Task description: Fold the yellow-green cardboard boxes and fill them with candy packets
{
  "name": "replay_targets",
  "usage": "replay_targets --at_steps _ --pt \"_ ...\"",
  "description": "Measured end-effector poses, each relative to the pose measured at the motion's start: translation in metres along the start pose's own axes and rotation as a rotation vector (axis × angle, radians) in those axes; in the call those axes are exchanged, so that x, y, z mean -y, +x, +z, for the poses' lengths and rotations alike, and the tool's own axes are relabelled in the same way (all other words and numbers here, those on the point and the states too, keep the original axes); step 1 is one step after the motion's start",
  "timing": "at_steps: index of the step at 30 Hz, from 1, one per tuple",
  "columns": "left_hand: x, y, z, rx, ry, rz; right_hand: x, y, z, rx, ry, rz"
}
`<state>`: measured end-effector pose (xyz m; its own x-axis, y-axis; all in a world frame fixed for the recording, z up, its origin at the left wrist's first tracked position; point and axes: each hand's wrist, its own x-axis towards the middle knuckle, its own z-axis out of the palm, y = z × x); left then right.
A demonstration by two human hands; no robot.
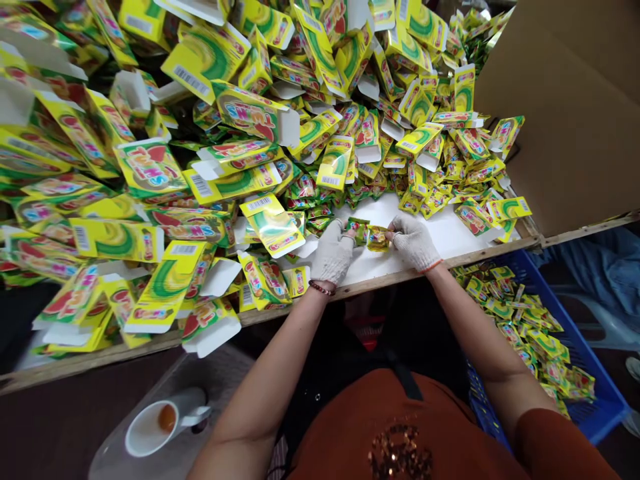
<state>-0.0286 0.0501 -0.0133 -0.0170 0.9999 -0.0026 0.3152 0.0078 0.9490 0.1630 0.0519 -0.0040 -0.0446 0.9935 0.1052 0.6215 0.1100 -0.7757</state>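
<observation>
A small bundle of green-and-yellow foil sachets [369,235] is held between two white-knit-gloved hands. Its long axis runs crosswise, from one hand to the other, roughly along the near wooden edge of the surface. The left hand [333,255], with a beaded bracelet [321,288] at the wrist, closes on the left end of the bundle. The right hand [413,241] pinches the right end, so each grip is clenched on the sachets and neither hand is clearly nearer than the other. The bundle looks just above or resting on the bare white surface [450,237]; which of the two cannot be told. Beyond the bundle and to its left rises a deep heap of yellow-and-green printed cardboard cartons [150,167], many with open white flaps, crowding close to the left hand. Just behind the bundle lie more loose sachets [310,197] of the same kind. To the right of the bundle, past the surface's end and lower down, a blue plastic crate [600,417] holds further sachets. A large brown cardboard sheet [565,120] leans above and to the right. Well below and left of the bundle, off the surface, stands a white cup [150,430] with orange liquid in it.
</observation>
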Motion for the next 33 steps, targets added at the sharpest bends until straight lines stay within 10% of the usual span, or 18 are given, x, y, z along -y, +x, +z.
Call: replay_targets --at_steps 6,12,21,28,33 --pt "-0.001 -0.008 0.007 0.160 -0.280 -0.031 0.022 -0.013 0.008 -0.136 0.031 -0.082" --pt "0.006 -0.002 0.007 0.035 -0.249 -0.087 0.007 -0.008 0.005 -0.157 0.201 -0.035" --pt "-0.014 -0.007 0.022 0.148 0.749 0.180 -0.021 -0.015 -0.022 -0.092 0.110 -0.027" --pt "-0.005 0.002 0.027 0.166 0.419 0.151 -0.016 -0.016 -0.016 -0.012 -0.050 -0.115" --pt "-0.010 -0.001 0.025 0.128 0.474 0.164 -0.022 -0.016 -0.017 -0.238 0.178 -0.014"
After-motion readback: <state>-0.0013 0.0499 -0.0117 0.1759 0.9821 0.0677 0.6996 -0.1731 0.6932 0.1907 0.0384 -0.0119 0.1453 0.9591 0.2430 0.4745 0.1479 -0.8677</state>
